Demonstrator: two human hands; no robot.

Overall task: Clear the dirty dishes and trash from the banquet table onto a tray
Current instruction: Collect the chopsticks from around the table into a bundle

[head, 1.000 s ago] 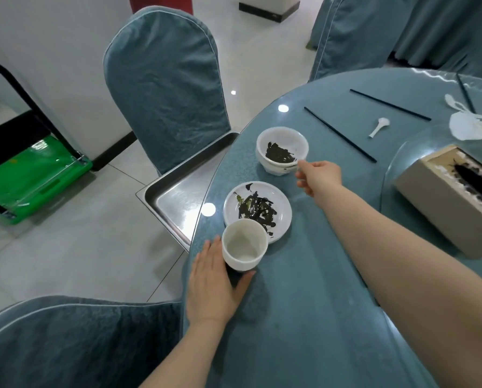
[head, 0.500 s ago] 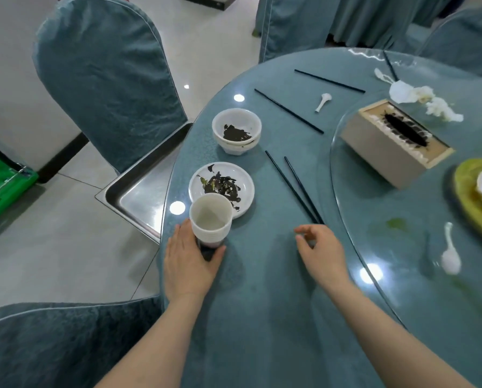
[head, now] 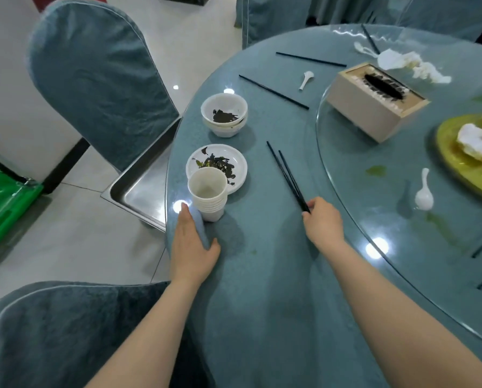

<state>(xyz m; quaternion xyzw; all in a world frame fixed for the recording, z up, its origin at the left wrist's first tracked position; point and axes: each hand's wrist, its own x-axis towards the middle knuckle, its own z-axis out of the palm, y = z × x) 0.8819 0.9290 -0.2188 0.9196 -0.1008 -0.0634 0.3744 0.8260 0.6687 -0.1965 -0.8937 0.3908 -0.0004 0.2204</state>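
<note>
A pair of black chopsticks (head: 286, 173) lies on the blue round table (head: 262, 275); my right hand (head: 322, 222) pinches their near ends. My left hand (head: 191, 245) rests flat at the table's edge, just beside a stack of white cups (head: 209, 193), fingers spread, holding nothing. Behind the cups sits a white saucer (head: 234, 166) with dark leaf scraps, and farther back two stacked white bowls (head: 224, 114) with dark residue. A steel tray (head: 139, 186) stands to the left of the table, partly under its edge.
Two single black chopsticks (head: 273, 92) and a white spoon (head: 306, 79) lie farther back. The glass turntable (head: 374, 219) carries a tissue box (head: 374, 100), crumpled napkins (head: 408, 64), another spoon (head: 424, 193) and a yellow-green plate (head: 464, 161). Covered chairs (head: 94, 74) stand left and near.
My right hand drew back from the stacked bowls to the near ends of the chopstick pair and closed on them. My left hand stayed by the cups. The view swung right.
</note>
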